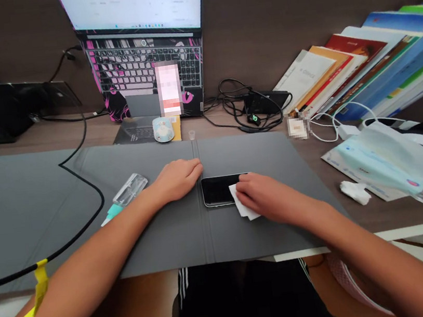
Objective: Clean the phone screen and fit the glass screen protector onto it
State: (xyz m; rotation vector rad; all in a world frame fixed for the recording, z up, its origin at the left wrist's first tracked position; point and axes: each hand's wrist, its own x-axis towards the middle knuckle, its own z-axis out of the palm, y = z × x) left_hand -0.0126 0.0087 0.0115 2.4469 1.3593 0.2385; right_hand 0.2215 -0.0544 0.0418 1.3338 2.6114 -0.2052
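A smartphone with a dark screen lies flat on the grey desk mat. My right hand is closed on a folded white wipe, which covers part of the phone's right end; the hand hides that end. Just left of the phone, my left hand rests on the mat with its fingers stretched out and nothing in it. By my left forearm lie a clear plastic case and a teal-and-white piece, partly hidden by the arm.
A laptop stands at the back, with a mouse in front. A black cable crosses the mat's left side. Rightward are leaning books, a charger, a wipes packet and a crumpled tissue.
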